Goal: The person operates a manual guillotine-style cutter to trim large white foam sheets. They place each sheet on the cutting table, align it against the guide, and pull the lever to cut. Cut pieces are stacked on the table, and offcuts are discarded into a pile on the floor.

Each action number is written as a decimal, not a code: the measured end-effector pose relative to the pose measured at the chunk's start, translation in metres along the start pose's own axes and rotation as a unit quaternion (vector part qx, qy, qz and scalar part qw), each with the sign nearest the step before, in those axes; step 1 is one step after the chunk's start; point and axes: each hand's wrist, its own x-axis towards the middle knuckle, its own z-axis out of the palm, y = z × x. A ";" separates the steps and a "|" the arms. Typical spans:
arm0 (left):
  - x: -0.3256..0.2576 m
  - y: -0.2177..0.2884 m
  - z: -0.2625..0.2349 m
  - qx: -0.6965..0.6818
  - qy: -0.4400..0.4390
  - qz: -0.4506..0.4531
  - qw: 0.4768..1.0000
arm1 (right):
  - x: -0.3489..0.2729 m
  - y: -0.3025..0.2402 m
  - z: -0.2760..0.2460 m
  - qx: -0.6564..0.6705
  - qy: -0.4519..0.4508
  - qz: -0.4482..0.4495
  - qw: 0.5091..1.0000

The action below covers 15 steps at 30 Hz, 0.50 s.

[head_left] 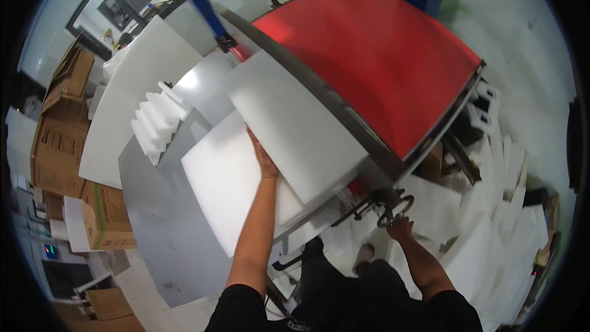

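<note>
My left hand (264,158) reaches up onto the grey machine table (166,233) and presses against the edge of a white foam sheet (295,126) that leans on the metal fence (319,95). A second white foam sheet (224,184) lies flat under my forearm. My right hand (401,227) grips the black handwheel (393,209) below the front corner of the red machine top (375,55). The fingers of the left hand are partly hidden under the sheet.
A stack of small white foam pieces (158,122) and a large white panel (132,95) lie on the table's left. Brown cartons (61,129) stand at far left. Many white foam offcuts (498,233) cover the floor at right. A blue post (200,3) rises behind.
</note>
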 end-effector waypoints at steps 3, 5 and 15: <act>0.047 0.043 -0.054 0.055 0.043 0.053 0.996 | -0.053 -0.007 -0.028 0.009 0.223 0.005 0.975; 0.093 0.106 -0.060 0.143 0.050 0.096 0.984 | -0.085 -0.007 -0.060 0.043 0.089 -0.035 0.994; 0.259 0.185 -0.005 0.637 -0.373 -0.042 0.673 | -0.040 -0.223 -0.132 0.670 -0.019 -0.093 0.736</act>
